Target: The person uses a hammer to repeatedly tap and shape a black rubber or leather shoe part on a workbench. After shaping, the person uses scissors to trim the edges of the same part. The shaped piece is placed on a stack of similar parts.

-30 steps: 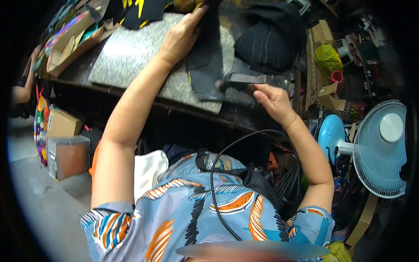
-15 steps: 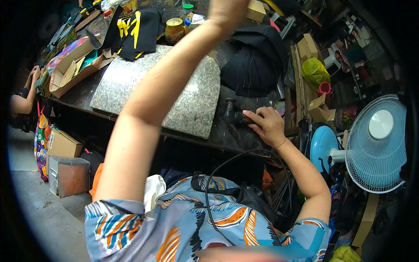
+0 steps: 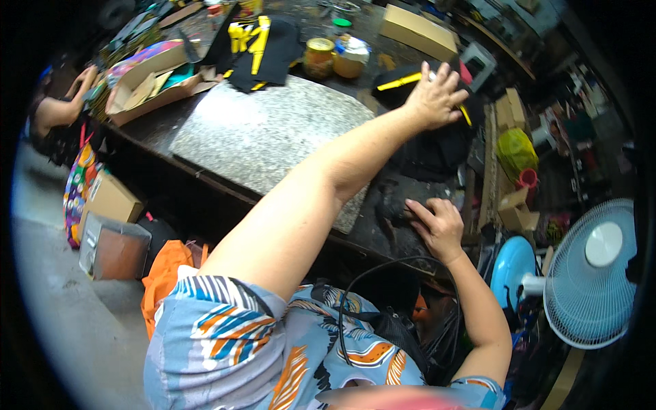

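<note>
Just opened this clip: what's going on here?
A person at a dark workbench spreads their left hand over a black piece with a yellow strip; whether it touches is unclear. The right hand is at the handle of a hammer lying beside a speckled stone slab; how firm its hold is cannot be told. Two jars stand beyond the slab.
</note>
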Demonstrator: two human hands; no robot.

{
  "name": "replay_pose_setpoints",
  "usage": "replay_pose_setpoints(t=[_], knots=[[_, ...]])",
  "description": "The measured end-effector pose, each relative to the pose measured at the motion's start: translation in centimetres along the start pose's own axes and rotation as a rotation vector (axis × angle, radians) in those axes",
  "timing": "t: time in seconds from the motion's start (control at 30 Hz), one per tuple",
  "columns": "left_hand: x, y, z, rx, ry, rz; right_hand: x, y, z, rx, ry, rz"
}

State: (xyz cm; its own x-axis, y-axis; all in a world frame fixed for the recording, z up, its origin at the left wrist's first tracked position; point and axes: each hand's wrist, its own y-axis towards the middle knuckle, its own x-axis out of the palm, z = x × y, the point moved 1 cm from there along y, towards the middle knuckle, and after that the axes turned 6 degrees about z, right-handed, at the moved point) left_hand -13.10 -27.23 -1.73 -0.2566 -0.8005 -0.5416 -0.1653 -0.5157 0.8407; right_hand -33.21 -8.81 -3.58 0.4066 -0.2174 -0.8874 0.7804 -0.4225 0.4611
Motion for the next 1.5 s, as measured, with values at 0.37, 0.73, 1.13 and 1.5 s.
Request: replay_pose_setpoints(t=[0.37, 0.73, 1.13, 1.5], knots=[[-10.6, -2.2, -11.2, 0.003, 0.009, 0.477, 0.2, -0.1, 0.2, -0.018, 0.026, 0.007], [-12.6, -10.1, -28.5, -0.686, 0.533, -0.362, 0.2, 0.0, 0.4, -0.016, 0.038, -0.013], [-23.8, -12.7, -22.9, -0.948, -0.555, 0.782, 0.7, -0.6, 0.8, -0.010, 0.003, -0.035], [-26.7, -21.1, -5.3, -1.553, -2.389, -0.549, -4.4, 6.4, -1.7, -0.187, 0.131, 0.304]])
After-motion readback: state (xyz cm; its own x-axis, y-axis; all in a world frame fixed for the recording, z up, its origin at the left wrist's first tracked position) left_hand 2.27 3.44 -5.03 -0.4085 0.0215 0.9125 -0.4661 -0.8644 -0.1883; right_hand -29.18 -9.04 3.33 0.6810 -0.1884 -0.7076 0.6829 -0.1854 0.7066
